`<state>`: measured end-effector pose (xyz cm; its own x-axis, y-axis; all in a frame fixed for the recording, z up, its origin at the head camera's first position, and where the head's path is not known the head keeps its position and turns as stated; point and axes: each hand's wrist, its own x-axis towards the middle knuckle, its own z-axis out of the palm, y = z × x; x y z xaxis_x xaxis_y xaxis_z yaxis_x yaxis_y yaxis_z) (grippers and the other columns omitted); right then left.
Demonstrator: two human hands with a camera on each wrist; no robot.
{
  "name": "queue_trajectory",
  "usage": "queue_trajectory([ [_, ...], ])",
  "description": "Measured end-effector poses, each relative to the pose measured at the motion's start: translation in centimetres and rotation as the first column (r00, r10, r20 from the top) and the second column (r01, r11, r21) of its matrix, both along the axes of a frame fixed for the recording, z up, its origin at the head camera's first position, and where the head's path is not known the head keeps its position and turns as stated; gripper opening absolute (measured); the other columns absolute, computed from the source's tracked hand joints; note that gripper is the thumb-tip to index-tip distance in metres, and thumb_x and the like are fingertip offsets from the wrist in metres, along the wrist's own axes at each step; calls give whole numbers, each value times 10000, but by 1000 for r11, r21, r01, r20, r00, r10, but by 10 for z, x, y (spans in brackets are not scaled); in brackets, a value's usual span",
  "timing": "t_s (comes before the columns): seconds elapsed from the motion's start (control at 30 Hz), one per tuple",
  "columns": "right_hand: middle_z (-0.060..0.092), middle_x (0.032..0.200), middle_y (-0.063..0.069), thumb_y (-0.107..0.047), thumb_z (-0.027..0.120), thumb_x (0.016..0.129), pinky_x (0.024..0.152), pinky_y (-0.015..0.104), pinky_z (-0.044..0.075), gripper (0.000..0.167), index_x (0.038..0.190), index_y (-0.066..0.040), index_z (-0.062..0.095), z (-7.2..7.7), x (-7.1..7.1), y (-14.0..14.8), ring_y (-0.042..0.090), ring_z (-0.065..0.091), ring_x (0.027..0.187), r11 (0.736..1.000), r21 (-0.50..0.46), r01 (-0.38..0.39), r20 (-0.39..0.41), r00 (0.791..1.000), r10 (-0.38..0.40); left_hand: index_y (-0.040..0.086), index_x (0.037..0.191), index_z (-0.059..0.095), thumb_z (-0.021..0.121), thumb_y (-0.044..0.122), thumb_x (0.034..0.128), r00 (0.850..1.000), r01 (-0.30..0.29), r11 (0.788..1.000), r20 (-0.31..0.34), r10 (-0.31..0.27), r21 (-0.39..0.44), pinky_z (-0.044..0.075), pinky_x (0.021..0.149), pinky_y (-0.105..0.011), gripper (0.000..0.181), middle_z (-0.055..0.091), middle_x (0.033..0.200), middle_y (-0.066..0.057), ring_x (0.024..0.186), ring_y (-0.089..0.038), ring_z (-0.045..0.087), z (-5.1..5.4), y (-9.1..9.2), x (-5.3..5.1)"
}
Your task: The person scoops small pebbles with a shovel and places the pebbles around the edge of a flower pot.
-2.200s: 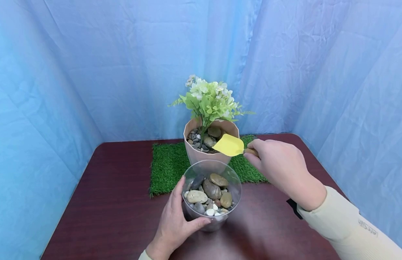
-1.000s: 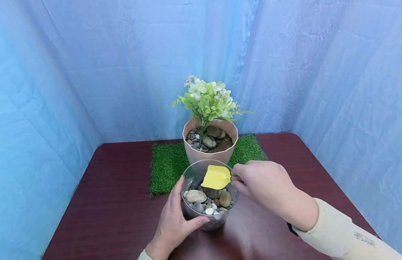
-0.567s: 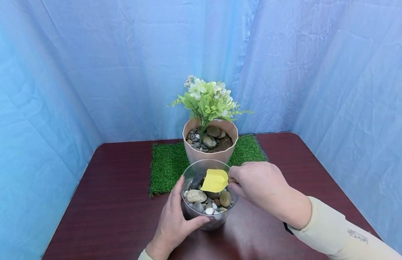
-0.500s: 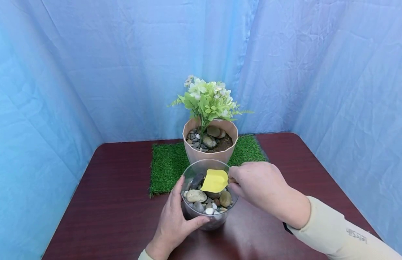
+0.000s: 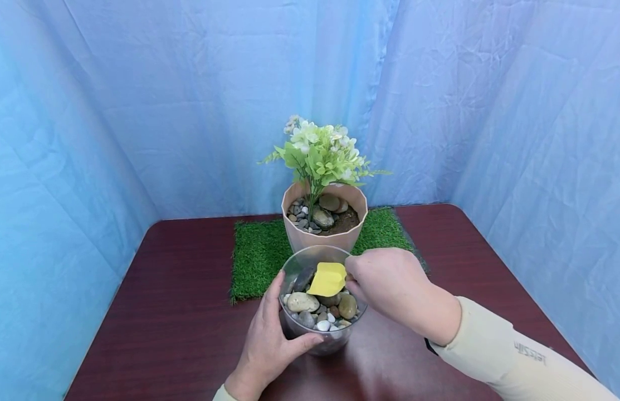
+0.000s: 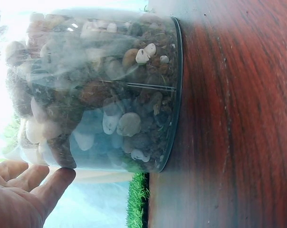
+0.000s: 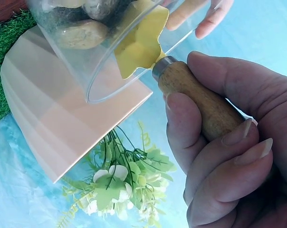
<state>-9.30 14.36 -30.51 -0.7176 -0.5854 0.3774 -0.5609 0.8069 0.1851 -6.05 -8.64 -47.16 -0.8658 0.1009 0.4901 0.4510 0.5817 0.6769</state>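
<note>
My right hand (image 5: 392, 284) grips the wooden handle (image 7: 200, 102) of a small trowel. Its yellow blade (image 5: 327, 279) reaches inside the rim of a clear plastic container (image 5: 315, 341), over the stones. Whether the blade carries anything is hard to see. Smooth large stones (image 5: 303, 302) and small pebbles (image 5: 323, 326) fill much of the container. With thumb and fingers around its left side, my left hand (image 5: 269, 340) holds the container, which stands on the table. Just behind stands a pink flowerpot (image 5: 322, 240) holding stones, dark soil (image 5: 346, 221) and a white-flowered plant (image 5: 320, 153).
A green mat of artificial grass (image 5: 259, 262) lies under the flowerpot. The dark red-brown table (image 5: 169, 312) extends to both sides. Blue curtains (image 5: 214, 100) hang behind it and at the left and right.
My right hand has brought the trowel from beside the flowerpot's rim toward me and down into the clear container, lately shifting slightly left. My left hand has stayed in place.
</note>
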Motion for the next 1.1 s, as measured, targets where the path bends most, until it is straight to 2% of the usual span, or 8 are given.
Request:
queue_trajectory([
  [0.33, 274, 524, -100, -115, 681, 835, 368, 299, 275, 406, 588, -237, 383, -2, -3, -5, 79, 269, 468, 1000, 10, 5, 35, 999, -5, 205, 1681, 197, 847, 704, 723, 1000, -3, 1000, -29, 4, 11, 478, 1114, -533, 1260, 423, 1628, -114, 1436, -284, 495, -3, 1, 0],
  [0.7, 312, 511, -77, -126, 698, 837, 368, 312, 299, 380, 598, -213, 416, 0, -3, -12, 96, 303, 452, 999, 38, 2, 39, 999, -4, 212, 1682, 186, 894, 651, 699, 1000, -5, 1000, -7, 5, 5, 480, 1105, -522, 1289, 426, 1624, -102, 1427, -275, 500, -2, 0, 0],
  [1.1, 366, 513, -72, -183, 749, 844, 397, 314, 347, 374, 620, -210, 451, -3, -6, -19, 100, 355, 463, 998, 52, 20, 157, 987, -28, 160, 1676, 210, 871, 681, 708, 1000, -4, 1000, -22, 4, 1, 479, 1109, -514, 1283, 431, 1621, -112, 1430, -283, 500, -3, 0, -1],
])
